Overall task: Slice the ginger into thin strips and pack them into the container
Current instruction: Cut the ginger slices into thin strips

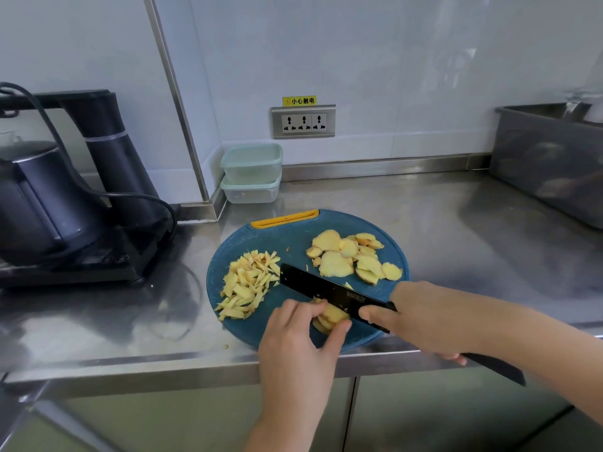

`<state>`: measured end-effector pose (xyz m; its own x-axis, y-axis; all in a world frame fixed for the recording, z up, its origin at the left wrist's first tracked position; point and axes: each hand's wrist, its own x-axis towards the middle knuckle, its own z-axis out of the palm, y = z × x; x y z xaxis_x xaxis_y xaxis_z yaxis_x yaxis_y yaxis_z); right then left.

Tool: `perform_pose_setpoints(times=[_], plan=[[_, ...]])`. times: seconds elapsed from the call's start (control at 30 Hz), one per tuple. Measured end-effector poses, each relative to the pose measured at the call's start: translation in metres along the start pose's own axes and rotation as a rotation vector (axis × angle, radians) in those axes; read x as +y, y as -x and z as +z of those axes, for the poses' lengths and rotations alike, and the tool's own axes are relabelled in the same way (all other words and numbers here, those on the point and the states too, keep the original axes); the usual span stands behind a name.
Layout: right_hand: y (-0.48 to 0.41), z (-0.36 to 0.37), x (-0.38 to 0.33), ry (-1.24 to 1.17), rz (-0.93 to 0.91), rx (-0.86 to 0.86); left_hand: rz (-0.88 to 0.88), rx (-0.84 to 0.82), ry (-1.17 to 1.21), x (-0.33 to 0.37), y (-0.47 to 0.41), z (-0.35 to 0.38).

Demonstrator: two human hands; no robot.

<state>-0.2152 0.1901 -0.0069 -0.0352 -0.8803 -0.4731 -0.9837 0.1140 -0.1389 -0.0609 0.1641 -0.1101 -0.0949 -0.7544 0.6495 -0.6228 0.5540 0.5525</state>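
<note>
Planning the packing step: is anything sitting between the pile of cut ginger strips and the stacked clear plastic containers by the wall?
Nothing visible does: only bare blue round cutting board and steel counter lie between the ginger strips and the stacked clear plastic containers. Their pale green lids are on, though.

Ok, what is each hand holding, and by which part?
The right hand grips the black knife where handle meets blade; the left hand pinches the stacked ginger slices by their edges.
</note>
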Motion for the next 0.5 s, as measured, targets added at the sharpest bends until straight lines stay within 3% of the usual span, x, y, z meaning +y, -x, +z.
perform_pose_setpoints(times=[0.27, 0.5], plan=[[0.001, -0.001, 0.008, -0.29, 0.119, -0.045, -0.013, -0.008, -0.003, 0.003, 0.003, -0.003], [0.009, 0.009, -0.004, -0.025, -0.001, 0.119, -0.052, -0.049, -0.003, 0.006, 0.0, -0.004]])
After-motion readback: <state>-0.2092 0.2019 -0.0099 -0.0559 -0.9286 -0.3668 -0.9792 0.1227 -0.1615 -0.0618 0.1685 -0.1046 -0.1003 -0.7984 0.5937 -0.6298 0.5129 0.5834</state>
